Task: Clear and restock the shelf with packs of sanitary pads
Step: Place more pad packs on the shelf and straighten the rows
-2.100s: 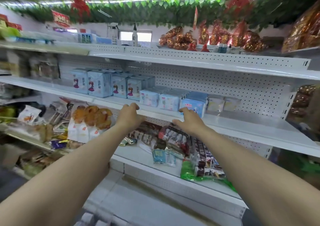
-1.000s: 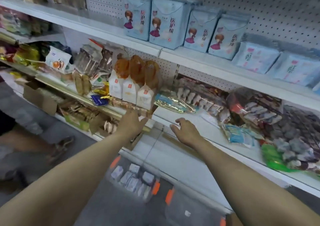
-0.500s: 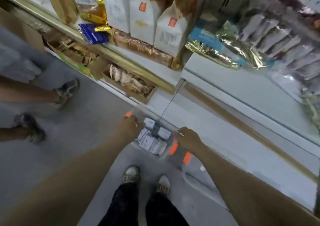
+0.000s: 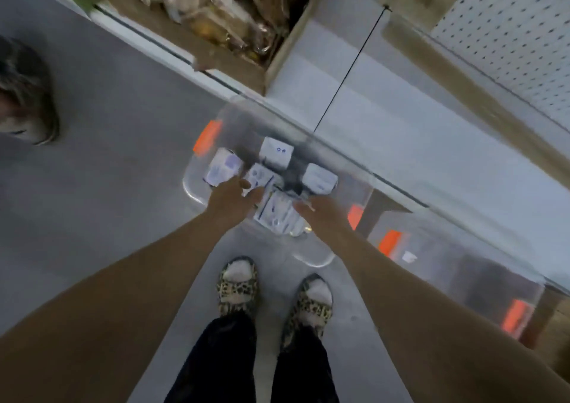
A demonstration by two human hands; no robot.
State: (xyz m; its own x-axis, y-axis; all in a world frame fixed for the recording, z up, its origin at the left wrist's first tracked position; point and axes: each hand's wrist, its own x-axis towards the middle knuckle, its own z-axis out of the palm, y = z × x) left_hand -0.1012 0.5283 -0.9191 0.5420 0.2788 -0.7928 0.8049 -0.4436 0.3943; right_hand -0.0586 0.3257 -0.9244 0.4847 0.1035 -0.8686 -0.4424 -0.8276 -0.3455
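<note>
A clear plastic bin (image 4: 197,186) with orange latches stands on the grey floor against the shelf base. Several white packs of sanitary pads lie in it, among them one at the back (image 4: 276,153) and one at the front (image 4: 279,214). My left hand (image 4: 229,200) reaches into the bin at the left of the front pack, fingers spread over the packs. At that pack's right side is my right hand (image 4: 324,216), fingers apart. Neither hand visibly grips a pack. The picture is blurred.
A second clear bin (image 4: 462,267) with orange latches stands to the right. The white shelf base (image 4: 385,109) runs behind the bins, with a cardboard box of snacks (image 4: 222,23) on the left. My feet (image 4: 271,291) stand just before the bin. Another person's shoe (image 4: 27,94) is at far left.
The view has swung down from the pad shelf to the floor. Both hands have dropped from the shelf edge into the clear bin of packs.
</note>
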